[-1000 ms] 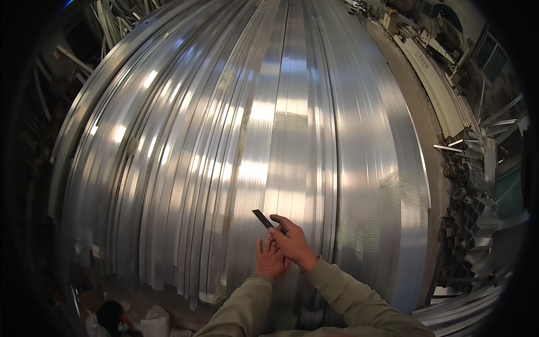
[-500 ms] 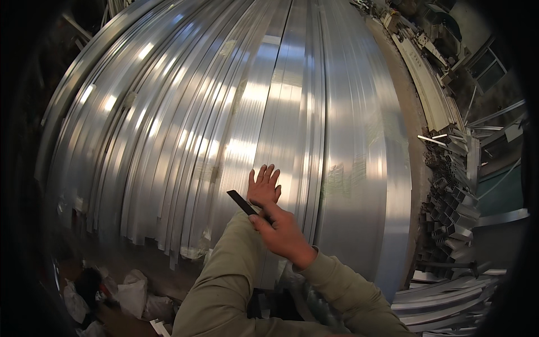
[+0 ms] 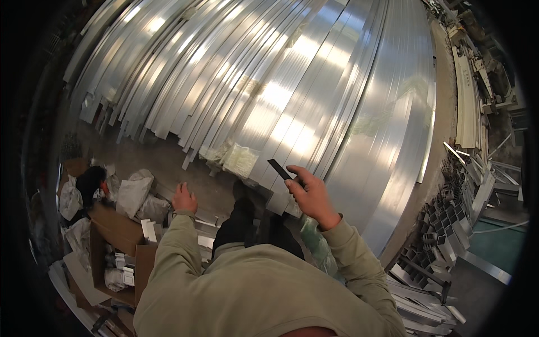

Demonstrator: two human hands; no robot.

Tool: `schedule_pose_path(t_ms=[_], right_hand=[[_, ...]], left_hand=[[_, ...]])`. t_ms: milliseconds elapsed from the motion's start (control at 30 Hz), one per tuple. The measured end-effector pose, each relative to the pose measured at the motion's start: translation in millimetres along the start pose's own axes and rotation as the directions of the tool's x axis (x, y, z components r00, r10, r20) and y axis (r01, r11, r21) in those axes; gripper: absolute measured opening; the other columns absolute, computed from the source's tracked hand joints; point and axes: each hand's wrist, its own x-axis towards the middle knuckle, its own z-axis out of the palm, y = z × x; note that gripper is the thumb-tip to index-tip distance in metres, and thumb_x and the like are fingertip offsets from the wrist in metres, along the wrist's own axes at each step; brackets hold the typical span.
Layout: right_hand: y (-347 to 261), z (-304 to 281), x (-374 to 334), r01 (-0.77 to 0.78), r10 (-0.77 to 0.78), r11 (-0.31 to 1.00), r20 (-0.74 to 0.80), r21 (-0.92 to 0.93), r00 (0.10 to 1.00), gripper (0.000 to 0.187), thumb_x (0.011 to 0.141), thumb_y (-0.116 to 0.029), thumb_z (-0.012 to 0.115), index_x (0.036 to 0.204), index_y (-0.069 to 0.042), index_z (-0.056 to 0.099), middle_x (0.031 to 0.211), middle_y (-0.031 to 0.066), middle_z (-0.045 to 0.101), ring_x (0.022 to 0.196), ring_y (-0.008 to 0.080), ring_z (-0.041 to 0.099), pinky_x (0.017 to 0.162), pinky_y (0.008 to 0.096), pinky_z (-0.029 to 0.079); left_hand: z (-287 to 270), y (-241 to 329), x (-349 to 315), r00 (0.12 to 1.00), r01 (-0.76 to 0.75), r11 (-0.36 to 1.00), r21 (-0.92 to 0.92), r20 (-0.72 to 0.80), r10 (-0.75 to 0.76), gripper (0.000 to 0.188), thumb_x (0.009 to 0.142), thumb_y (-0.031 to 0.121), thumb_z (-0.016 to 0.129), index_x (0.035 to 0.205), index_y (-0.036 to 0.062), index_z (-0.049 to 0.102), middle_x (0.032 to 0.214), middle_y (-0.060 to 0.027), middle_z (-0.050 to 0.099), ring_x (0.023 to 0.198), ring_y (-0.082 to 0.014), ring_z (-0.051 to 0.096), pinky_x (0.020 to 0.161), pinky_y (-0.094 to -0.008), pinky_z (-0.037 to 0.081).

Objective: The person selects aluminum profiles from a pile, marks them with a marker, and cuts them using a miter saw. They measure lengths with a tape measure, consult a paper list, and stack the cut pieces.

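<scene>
My right hand (image 3: 313,199) grips a short, flat black strip (image 3: 278,168) between thumb and fingers, its slanted tip pointing up and left. The hand is over the near ends of long silvery metal profiles (image 3: 292,126), which lie side by side and run away from me. My left hand (image 3: 185,199) is out to the left, off the profiles, with its fingers partly spread and nothing visible in it. Crumpled clear plastic wrap (image 3: 241,159) covers some profile ends between the two hands.
At the lower left stands an open cardboard box (image 3: 115,227) with wrapped pieces inside, near whitish plastic bags (image 3: 135,191). Hollow profiles (image 3: 435,233) are stacked end-on at the right. Green plastic film (image 3: 318,247) hangs beside my right forearm. Long beige bars (image 3: 467,101) lie at the far right.
My left hand has lifted off the profiles and swung left and back toward me. My right hand still holds the black strip, now farther right. The view has shifted nearer my body.
</scene>
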Motion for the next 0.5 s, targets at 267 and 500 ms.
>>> schedule_pose_path(t_ms=[267,500], right_hand=[[16,44,-31,-0.232,0.219,0.972,0.203,0.039,0.954,0.033,0.103,-0.015,0.068,0.133,0.000,0.067,0.079,0.0037,0.064,0.065,0.0110,0.058,0.060,0.0300,0.049],[9,110,-31,-0.432,0.433,0.901,0.041,-0.042,0.900,0.023,0.103,-0.013,0.067,0.122,0.001,0.067,0.076,0.0023,0.063,0.063,0.0093,0.057,0.057,0.0281,0.048]], left_hand=[[70,-257,-266,0.810,0.568,0.802,-0.183,-0.051,-0.585,0.062,0.097,0.023,0.069,0.148,-0.0059,0.051,0.146,-0.0309,0.055,0.133,-0.0491,0.056,0.114,-0.0546,0.046],[126,-261,-204,0.921,0.387,0.850,-0.357,0.114,-0.371,0.058,0.094,0.022,0.071,0.146,-0.0005,0.058,0.140,-0.0278,0.063,0.129,-0.0451,0.061,0.110,-0.0504,0.050]])
